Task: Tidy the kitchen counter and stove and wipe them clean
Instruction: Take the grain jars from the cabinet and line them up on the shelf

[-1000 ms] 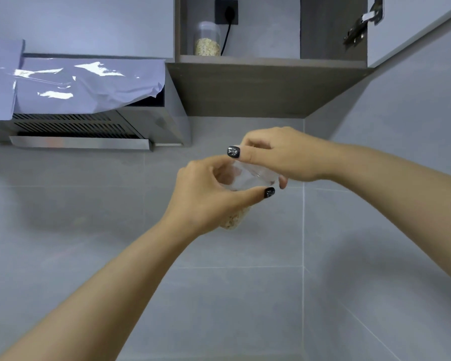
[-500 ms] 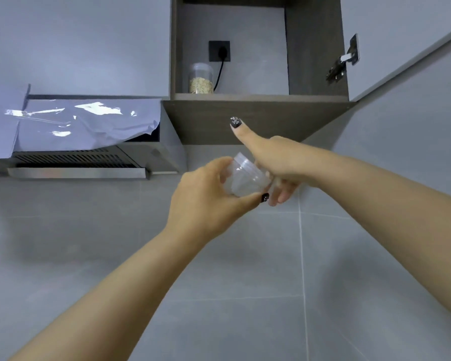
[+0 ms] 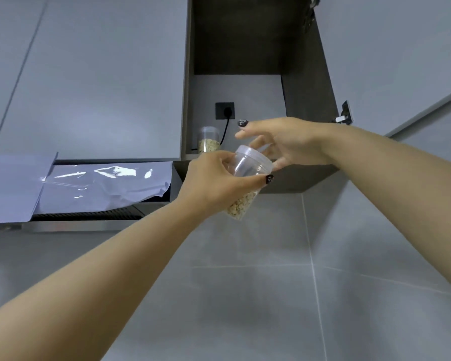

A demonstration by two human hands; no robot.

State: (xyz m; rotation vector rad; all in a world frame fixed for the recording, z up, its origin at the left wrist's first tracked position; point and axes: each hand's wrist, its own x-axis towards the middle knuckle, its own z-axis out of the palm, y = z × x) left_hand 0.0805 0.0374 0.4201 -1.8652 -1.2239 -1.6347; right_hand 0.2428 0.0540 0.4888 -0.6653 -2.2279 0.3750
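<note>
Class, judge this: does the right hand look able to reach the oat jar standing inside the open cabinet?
Probably yes. The right hand is open and holds nothing, the cabinet stands open, and nothing lies between it and the jar on the shelf.

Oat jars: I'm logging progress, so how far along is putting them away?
Done: one oat jar stands in the open cabinet. In hand: the left hand grips a second jar, the right hand open beside its lid. Left: shelving it; no wiping shows.
</note>
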